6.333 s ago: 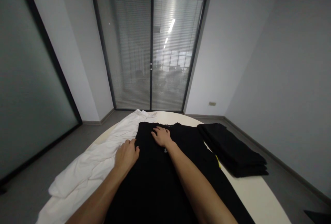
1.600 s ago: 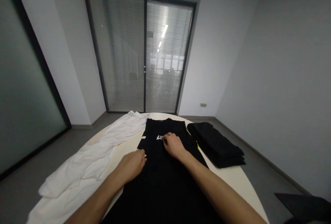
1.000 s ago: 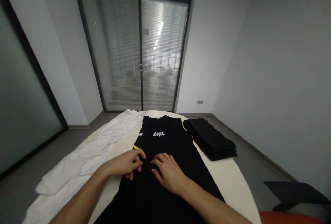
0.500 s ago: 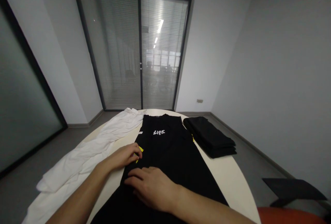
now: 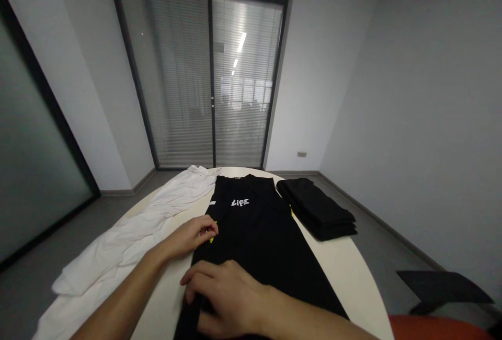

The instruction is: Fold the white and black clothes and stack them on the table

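Note:
A black garment (image 5: 254,235) with white lettering lies lengthwise on the pale round table (image 5: 353,272). My left hand (image 5: 201,233) is at the garment's left edge, its fingers closed on the cloth beside a yellow patch (image 5: 212,239). Nearer to me, my right hand (image 5: 223,293) reaches across to the same edge with bent fingers pinching the black cloth; its fingertips are partly hidden. To the left lies a long, crumpled white cloth (image 5: 129,240). On the right side of the table rests a stack of folded black cloth (image 5: 319,209).
Glass doors (image 5: 212,78) with blinds stand beyond the table. A black chair part (image 5: 443,285) and a red-orange seat (image 5: 435,328) are at the lower right. Grey walls rise on both sides.
My right hand has moved slightly left and its fingers are more bent. The near left part of the black garment has shifted inward, baring more table. My left hand has moved slightly right.

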{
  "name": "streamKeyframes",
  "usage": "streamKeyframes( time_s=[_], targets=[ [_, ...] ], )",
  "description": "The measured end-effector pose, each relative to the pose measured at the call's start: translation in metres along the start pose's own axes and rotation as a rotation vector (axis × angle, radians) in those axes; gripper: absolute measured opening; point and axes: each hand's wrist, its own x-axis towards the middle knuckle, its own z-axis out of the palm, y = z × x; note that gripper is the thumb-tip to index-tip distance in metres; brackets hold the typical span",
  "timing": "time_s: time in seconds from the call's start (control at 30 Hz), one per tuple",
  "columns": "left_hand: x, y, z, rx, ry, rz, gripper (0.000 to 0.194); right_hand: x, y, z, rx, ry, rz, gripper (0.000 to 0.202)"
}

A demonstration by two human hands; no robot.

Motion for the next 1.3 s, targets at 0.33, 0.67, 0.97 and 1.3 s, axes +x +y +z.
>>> streamKeyframes(
  time_s=[0.33,0.67,0.97,1.3],
  targets=[
    [0.01,0.009,0.032,0.261,0.116,0.085,0.02,-0.042,0.021,-0.014,-0.036,-0.237,-0.152,0.021],
    [0.017,0.01,0.051,0.283,0.135,0.064,0.017,-0.052,0.022,-0.022,0.003,-0.358,-0.115,0.009],
    [0.014,0.008,0.064,0.303,0.134,0.099,0.035,-0.05,0.025,-0.02,0.146,-0.546,-0.033,0.013],
    [0.008,-0.012,0.072,0.407,0.024,-0.049,0.069,-0.036,0.05,-0.044,0.155,-0.186,0.485,0.028]
  ],
)
